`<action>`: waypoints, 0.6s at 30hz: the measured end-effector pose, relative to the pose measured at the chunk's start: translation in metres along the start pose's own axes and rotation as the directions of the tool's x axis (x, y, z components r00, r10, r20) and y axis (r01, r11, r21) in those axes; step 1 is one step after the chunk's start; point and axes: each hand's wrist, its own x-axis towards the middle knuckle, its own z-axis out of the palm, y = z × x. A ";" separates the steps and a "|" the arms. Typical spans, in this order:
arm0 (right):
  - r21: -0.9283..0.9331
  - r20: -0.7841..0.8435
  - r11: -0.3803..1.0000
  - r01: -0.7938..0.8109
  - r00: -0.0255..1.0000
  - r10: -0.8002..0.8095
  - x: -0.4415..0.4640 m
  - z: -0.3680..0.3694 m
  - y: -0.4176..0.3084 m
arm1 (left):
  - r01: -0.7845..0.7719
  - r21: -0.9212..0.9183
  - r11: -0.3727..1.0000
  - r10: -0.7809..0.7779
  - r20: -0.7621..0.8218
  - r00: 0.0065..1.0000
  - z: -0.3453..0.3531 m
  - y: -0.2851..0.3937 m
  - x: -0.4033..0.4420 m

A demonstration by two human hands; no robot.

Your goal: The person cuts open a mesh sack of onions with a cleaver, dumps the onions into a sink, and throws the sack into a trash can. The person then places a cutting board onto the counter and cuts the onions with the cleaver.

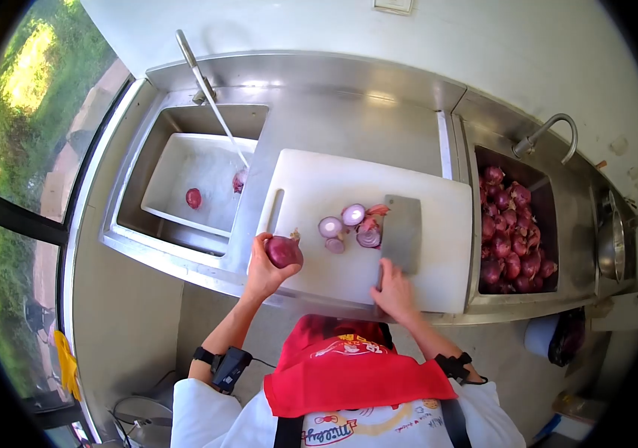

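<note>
- Left hand (261, 272), one: I see its thumb and fingers curled around a bulb, a whole red onion (285, 252), above the near left part of the white cutting board (438, 278); the dry stem end points away from the person.
- Right hand (398, 293), one: fingers closed around the handle of a broad-bladed cleaver (403, 235), its blade face turned up to my camera (whether it rests on the board, I cannot tell from here).
- Cut red onion pieces (330, 227), several: pale faces showing, between the whole onion and the cleaver, with reddish skin scraps (376, 213) beside the blade.
- Red onions (512, 243), a heap: in the right-hand sink.
- White tub (160, 179), one: in the left-hand sink, a small red onion (193, 198) inside.
- Handling notes, my judgement: set the round bulb firmly on the board before any cut, since it may roll; tuck the left fingertips back from the edge; slide the cut pieces clear first; bring the blade straight down, unhurried.
</note>
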 end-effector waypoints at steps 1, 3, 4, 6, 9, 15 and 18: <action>0.031 -0.059 0.999 -0.022 0.998 0.024 0.001 0.001 0.002 | -0.021 0.077 0.997 0.021 -0.002 1.000 -0.003 -0.009 -0.001; 0.136 -0.177 0.987 -0.082 0.979 0.106 0.003 -0.003 0.012 | -0.038 0.158 0.987 0.037 0.004 0.999 -0.007 -0.016 0.002; 0.211 -0.227 0.971 -0.114 0.960 0.162 0.002 -0.007 0.020 | -0.028 0.166 0.986 0.027 0.008 1.000 -0.008 -0.017 0.003; 0.361 -0.270 0.926 -0.106 0.939 0.213 -0.003 -0.016 0.018 | -0.048 0.085 0.995 0.044 0.039 0.998 -0.012 -0.030 0.007; 0.548 -0.317 0.830 0.103 0.944 0.092 -0.019 -0.052 -0.009 | 0.091 -0.255 0.963 -0.059 0.133 0.989 -0.025 -0.045 0.015; 0.671 0.064 0.740 0.039 0.992 -0.111 -0.002 -0.047 -0.070 | -0.007 -0.339 0.941 0.001 -0.019 1.000 -0.057 -0.048 0.021; 0.571 0.019 0.801 0.179 0.973 -0.231 0.015 -0.018 -0.078 | -0.069 -0.108 0.992 0.066 -0.029 0.997 -0.057 -0.029 0.020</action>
